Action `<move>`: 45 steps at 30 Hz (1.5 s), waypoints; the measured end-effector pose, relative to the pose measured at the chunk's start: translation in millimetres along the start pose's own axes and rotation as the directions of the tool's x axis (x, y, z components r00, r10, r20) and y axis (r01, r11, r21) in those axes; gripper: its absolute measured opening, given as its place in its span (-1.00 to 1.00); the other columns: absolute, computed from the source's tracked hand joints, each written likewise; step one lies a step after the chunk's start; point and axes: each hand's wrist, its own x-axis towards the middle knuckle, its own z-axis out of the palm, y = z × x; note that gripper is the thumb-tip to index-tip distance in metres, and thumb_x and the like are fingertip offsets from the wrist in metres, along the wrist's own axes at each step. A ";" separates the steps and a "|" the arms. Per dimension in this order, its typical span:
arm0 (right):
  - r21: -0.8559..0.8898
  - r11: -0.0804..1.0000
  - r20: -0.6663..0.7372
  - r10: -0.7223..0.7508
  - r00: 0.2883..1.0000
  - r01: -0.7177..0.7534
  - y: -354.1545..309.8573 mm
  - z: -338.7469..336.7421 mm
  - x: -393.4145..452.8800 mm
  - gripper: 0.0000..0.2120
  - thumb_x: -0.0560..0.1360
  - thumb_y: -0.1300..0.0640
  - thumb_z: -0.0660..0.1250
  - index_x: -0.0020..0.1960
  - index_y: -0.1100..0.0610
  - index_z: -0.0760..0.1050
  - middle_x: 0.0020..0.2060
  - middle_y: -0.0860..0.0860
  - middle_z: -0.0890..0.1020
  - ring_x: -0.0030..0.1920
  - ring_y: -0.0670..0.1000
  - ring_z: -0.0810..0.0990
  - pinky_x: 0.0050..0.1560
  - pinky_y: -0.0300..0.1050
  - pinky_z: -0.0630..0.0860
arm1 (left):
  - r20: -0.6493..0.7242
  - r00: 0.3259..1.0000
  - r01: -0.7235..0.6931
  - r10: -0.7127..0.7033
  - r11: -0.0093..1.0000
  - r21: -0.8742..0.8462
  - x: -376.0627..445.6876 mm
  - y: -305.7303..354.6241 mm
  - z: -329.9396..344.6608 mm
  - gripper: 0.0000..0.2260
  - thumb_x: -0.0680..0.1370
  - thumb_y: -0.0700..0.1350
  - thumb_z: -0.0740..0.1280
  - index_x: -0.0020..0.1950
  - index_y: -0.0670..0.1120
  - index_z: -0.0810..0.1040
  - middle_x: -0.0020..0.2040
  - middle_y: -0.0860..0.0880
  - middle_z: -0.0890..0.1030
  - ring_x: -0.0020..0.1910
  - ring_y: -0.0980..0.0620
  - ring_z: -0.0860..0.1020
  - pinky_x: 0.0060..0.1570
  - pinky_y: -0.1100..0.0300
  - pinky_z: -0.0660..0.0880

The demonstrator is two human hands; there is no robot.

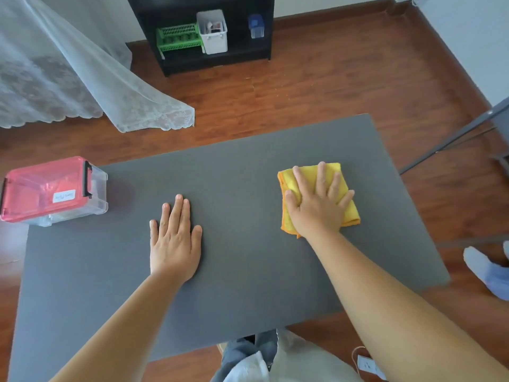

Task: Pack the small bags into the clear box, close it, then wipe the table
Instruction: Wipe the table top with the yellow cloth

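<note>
From the head cam, packing looks done — the one clear box [53, 190] sits at the table's [234, 271] far left corner with its red lid latched, and no loose bags are out. Only wiping is left: the right hand [319, 201] presses flat, fingers spread, on the single yellow cloth [348, 210] at the right side. The left hand [175, 235] rests open and empty on the table — two hands, one box, one cloth.
</note>
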 end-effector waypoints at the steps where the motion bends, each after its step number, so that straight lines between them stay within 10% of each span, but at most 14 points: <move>1: 0.011 0.999 0.003 -0.049 0.999 0.049 -15.0 4.4 -13.5 -0.45 0.50 -0.34 -0.16 0.48 -0.38 -0.10 0.58 0.00 -0.13 0.53 0.24 -0.16 0.37 0.45 -0.19 | -0.002 1.000 0.002 -0.002 1.000 0.000 -0.1 0.2 0.3 -0.47 0.62 0.09 -0.12 0.57 0.02 -0.15 0.57 0.14 -0.17 0.54 0.04 -0.19 0.49 -0.03 -0.18; 13: 0.002 0.793 0.027 -0.609 0.792 0.610 -42.1 34.2 -118.1 -0.48 0.51 -0.31 0.04 0.47 -0.36 0.10 0.59 -0.04 -0.03 0.55 0.24 -0.08 0.41 0.45 -0.19 | -0.020 0.999 -0.029 0.028 0.998 -0.058 -6.2 -8.8 -1.4 -0.51 0.64 0.01 -0.05 0.58 0.03 -0.04 0.57 0.15 -0.07 0.55 0.04 -0.11 0.49 -0.01 -0.13; 21: -0.072 0.989 -0.007 -0.128 0.992 0.128 84.5 -2.4 -51.5 -0.49 0.50 -0.38 -0.13 0.44 -0.46 -0.09 0.58 -0.13 -0.11 0.55 0.16 -0.10 0.41 0.42 -0.09 | 0.016 0.995 -0.102 0.102 0.995 -0.017 -22.9 -17.0 -1.4 -0.50 0.64 0.03 -0.07 0.58 0.01 -0.06 0.58 0.14 -0.09 0.55 0.04 -0.14 0.49 0.00 -0.14; 32: -0.001 0.960 -0.015 0.278 0.960 -0.278 122.0 -6.3 -75.7 -0.45 0.49 -0.39 -0.27 0.47 -0.41 -0.18 0.58 -0.05 -0.15 0.55 0.21 -0.17 0.41 0.45 -0.14 | 0.052 0.975 -0.218 0.218 0.976 -0.004 -53.4 -42.2 -1.0 -0.50 0.64 0.04 -0.08 0.58 0.02 -0.07 0.56 0.17 -0.13 0.55 0.04 -0.15 0.49 0.01 -0.17; 45: -0.037 0.990 -0.029 -0.140 0.990 0.139 -54.5 45.2 -178.3 -0.44 0.53 -0.30 -0.09 0.51 -0.31 -0.01 0.58 0.06 -0.03 0.53 0.29 -0.07 0.37 0.49 -0.06 | 0.012 0.997 -0.074 0.074 0.997 -0.029 -80.4 -115.5 -8.9 -0.50 0.64 0.02 -0.04 0.58 -0.02 -0.04 0.58 0.11 -0.06 0.55 0.01 -0.11 0.49 -0.02 -0.12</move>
